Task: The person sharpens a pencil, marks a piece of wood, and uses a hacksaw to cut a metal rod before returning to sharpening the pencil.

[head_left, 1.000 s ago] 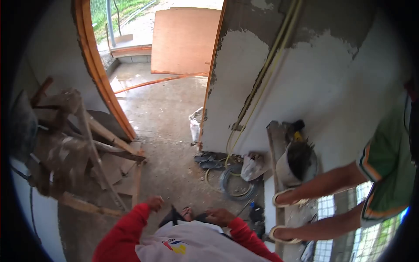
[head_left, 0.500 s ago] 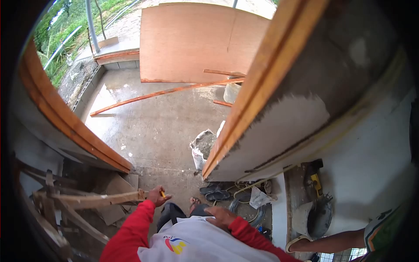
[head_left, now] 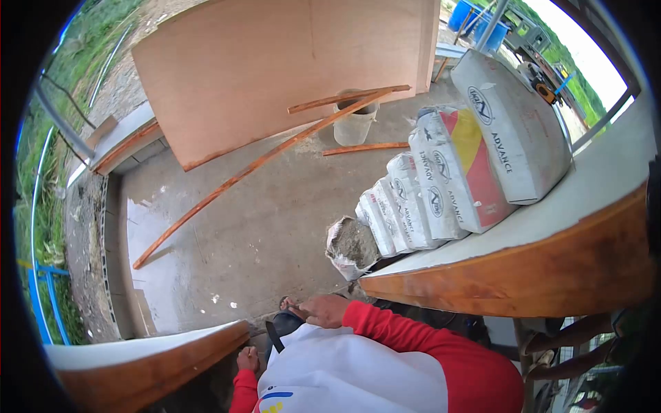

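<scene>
My left hand [head_left: 248, 359] hangs low beside the left door jamb [head_left: 158, 365], its fingers curled. Whatever it holds is hidden from this angle. In front of my waist is my right hand [head_left: 329, 311], with loose, partly extended fingers and nothing visible in them. Below it part of a sandaled foot [head_left: 288, 303] shows. Just past the right door jamb [head_left: 509, 265] stands an open sack of grey, sandy material [head_left: 354, 244].
Cement bags [head_left: 441, 172] line the wall on the right. A long wooden strip [head_left: 234, 186] slants across the concrete floor [head_left: 275, 227] to a pail [head_left: 354, 127]. A large plywood sheet [head_left: 275, 76] stands behind. At lower right, another person's limbs [head_left: 571, 341] show.
My view has moved forward into the doorway and turned right, bringing the cement bags into sight. The small yellow object seen in my left hand earlier no longer shows. My right hand is farther forward.
</scene>
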A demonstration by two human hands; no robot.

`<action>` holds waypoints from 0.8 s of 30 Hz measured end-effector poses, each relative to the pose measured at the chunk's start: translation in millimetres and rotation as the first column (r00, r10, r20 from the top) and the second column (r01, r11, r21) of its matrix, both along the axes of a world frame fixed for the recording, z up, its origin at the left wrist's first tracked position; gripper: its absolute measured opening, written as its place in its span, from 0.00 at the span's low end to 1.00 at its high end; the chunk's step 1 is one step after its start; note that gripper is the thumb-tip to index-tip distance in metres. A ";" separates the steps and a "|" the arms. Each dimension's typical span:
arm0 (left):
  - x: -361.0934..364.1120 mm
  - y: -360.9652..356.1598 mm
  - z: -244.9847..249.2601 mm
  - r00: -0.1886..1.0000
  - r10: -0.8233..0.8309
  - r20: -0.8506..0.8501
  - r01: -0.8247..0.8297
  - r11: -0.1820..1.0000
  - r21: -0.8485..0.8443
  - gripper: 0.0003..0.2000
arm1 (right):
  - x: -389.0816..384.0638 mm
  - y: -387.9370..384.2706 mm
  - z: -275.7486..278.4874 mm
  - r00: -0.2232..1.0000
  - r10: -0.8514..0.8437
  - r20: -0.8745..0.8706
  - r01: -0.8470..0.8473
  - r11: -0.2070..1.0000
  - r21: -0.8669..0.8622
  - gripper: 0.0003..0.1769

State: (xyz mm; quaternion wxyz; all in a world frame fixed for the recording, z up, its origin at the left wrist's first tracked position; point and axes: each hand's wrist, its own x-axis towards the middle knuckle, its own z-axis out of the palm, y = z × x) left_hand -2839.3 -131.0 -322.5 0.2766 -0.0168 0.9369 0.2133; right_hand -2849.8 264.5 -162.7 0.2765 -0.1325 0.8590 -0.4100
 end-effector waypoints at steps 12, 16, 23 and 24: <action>-387.6 59.9 13.9 0.967 0.197 0.163 -0.245 0.896 0.371 0.11 | -176.9 91.3 -30.0 0.965 -0.260 0.040 0.254 0.961 0.106 0.27; -436.3 154.2 -8.1 0.986 0.008 0.166 -0.053 0.962 0.267 0.14 | -250.4 160.6 -61.9 0.927 -0.373 0.022 0.373 0.928 0.004 0.27; -566.7 256.2 -87.0 0.934 -0.356 0.017 0.353 0.931 0.088 0.16 | -365.9 297.9 -48.7 0.871 -0.492 0.003 0.488 0.865 0.116 0.28; -595.9 274.9 -96.6 0.953 -0.295 0.063 0.286 0.950 0.127 0.15 | -379.5 318.3 -52.1 0.852 -0.521 -0.053 0.524 0.848 0.078 0.28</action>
